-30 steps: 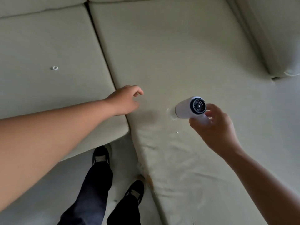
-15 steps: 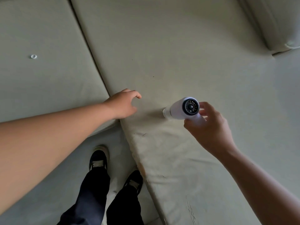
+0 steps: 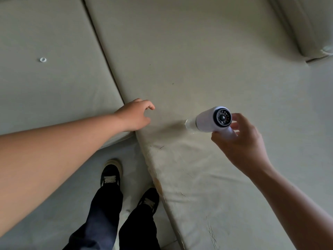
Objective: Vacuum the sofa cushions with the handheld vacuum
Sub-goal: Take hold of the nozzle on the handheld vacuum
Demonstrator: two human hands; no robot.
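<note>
- The right hand (image 3: pixel 242 144) has its fingers curled round the handle of the white, barrel-shaped handheld vacuum (image 3: pixel 210 120). The thumb lies by the black dial-like rear cap, which faces the camera.
- The vacuum's short clear nozzle (image 3: pixel 189 123) points left and down, at or just above the wide pale grey-green fabric seat cushion (image 3: pixel 207 60). Whether it actually touches the fabric I cannot tell.
- The left hand (image 3: pixel 134 115) holds nothing. Its fingers are loosely curled, and it rests on the seam where that cushion meets the neighbouring pale cushion on the left (image 3: pixel 54 91).
- Over the last second the vacuum slid a little towards the left hand and back again, while the left hand kept its place on the seam. Most of the apparent shift is the head camera moving.
- In my judgement this is short back-and-forth stroking near the front of the wide cushion, so only a small patch has been covered.
- Further out, a dark speck (image 3: pixel 173 83) lies up the same cushion and a small white ring (image 3: pixel 42 59) sits on the left cushion. Neither looks reached yet.
- The cushion's cracked, peeling front edge (image 3: pixel 159 185) is nearby, and suction there could lift flakes.
- Black shoes (image 3: pixel 110 175) stand on the floor below.
</note>
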